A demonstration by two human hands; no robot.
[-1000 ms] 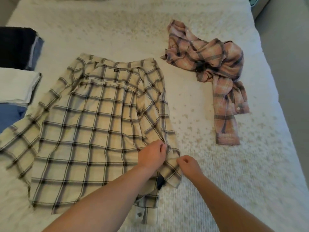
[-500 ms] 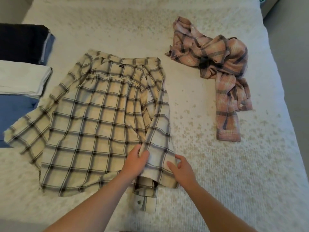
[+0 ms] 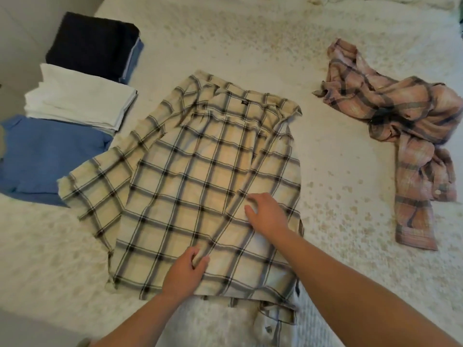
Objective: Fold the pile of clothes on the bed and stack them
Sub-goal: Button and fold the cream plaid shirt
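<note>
- The left hand (image 3: 186, 272) lies nearest, at the lower middle of the cream shirt (image 3: 200, 176). Its fingers (image 3: 200, 261) are curled and pinch a fold of the cloth where a folded-over sleeve edge runs down.
- The right hand (image 3: 266, 212) lies a little farther up and to the right, on the shirt's right part. Its fingers (image 3: 253, 199) are spread and fairly straight, palm down, pressing flat on the cloth; it holds nothing.
- Just below the shirt's hem, near the right forearm, a cuff (image 3: 273, 326) with a button pokes out onto the bed (image 3: 338, 259).
- The cream shirt lies back up in the middle of the bed, collar away from the person. Its right side is folded in over the back; its left sleeve lies spread out to the left, its end resting on the blue pile (image 3: 42, 156).
- To the left sit three folded piles in a row: the blue pile closest, a white pile (image 3: 77, 98) behind it and overlapping its far edge, and a dark pile (image 3: 92, 43) farthest, touching the white one.
- To the right, well apart from the cream shirt, a pink shirt (image 3: 406, 121) lies crumpled, one sleeve trailing down toward the person.
- The bed's cover is white with a pale speckled pattern.
</note>
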